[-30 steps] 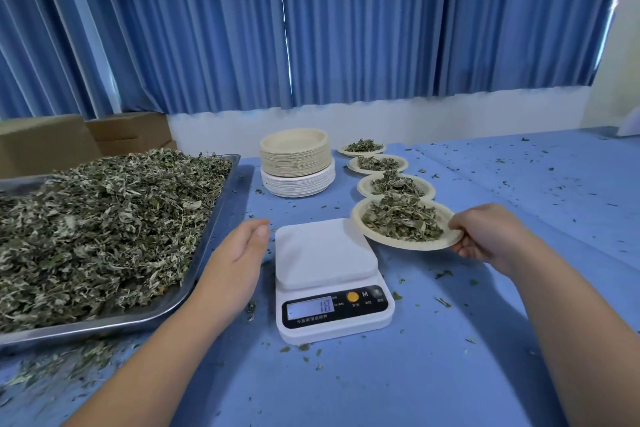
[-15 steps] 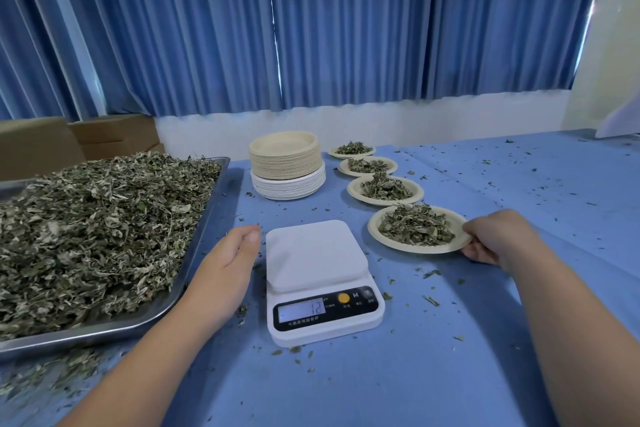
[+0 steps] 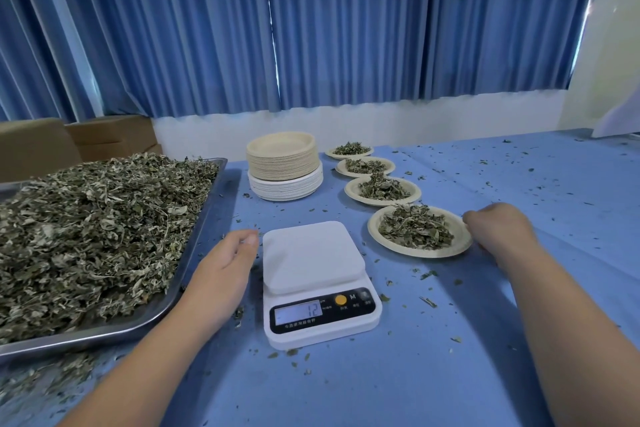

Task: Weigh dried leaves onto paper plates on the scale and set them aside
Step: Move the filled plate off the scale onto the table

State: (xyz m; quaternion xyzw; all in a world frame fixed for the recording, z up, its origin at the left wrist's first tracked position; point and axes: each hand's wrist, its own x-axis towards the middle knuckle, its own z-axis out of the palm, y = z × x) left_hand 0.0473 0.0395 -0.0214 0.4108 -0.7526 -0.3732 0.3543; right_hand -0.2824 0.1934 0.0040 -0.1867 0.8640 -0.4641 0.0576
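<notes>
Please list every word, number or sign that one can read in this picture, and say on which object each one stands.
"12": on the lit display of the white scale.
"M": on the front of the white scale, just right of the orange button.
Small print under the lit display and under the buttons: too blurred to read.
No other text shows in the picture.

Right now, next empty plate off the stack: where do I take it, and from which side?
Pinch the top plate's flared rim at its near edge, coming from the front with the left hand. The plates nest tightly, so only the rim lip is exposed, and the filled plates crowd the right side.
</notes>
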